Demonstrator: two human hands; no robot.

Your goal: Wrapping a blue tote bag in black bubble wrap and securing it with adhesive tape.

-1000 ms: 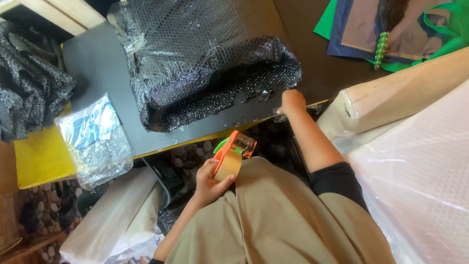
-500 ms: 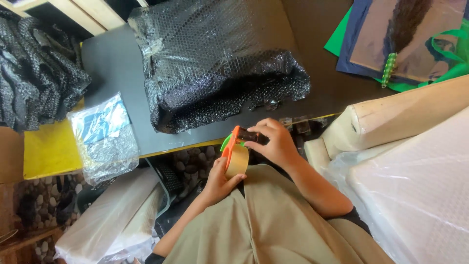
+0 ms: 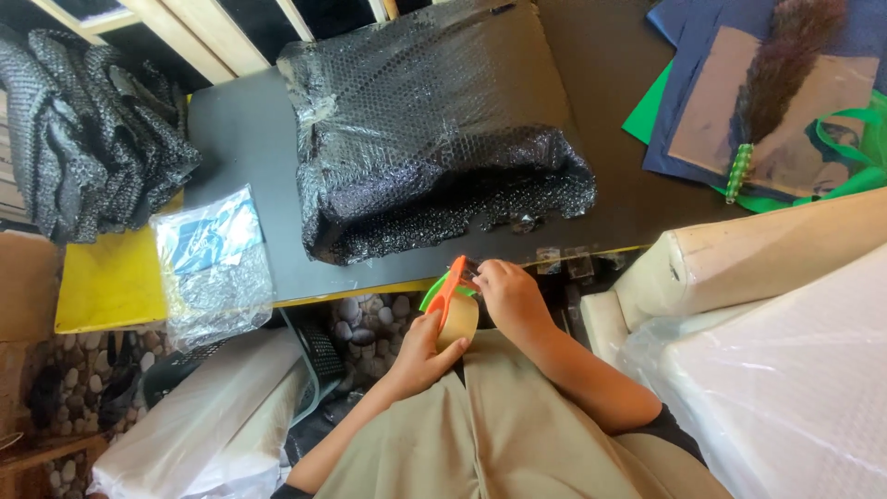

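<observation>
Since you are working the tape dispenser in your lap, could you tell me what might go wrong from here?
The right hand picks at the tape dispenser near its cutting end, so fingertips could get nicked. The left hand alone steadies it over the lap, so it could slip. The bubble-wrapped parcel sits near the table edge.

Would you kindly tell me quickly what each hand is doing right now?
Left hand: closed around the tape dispenser.
Right hand: fingers pinching at the dispenser's top end; exact grip unclear.

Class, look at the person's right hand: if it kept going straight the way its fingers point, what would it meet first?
The right hand points left at the orange tape dispenser and apparently already touches it.
</observation>
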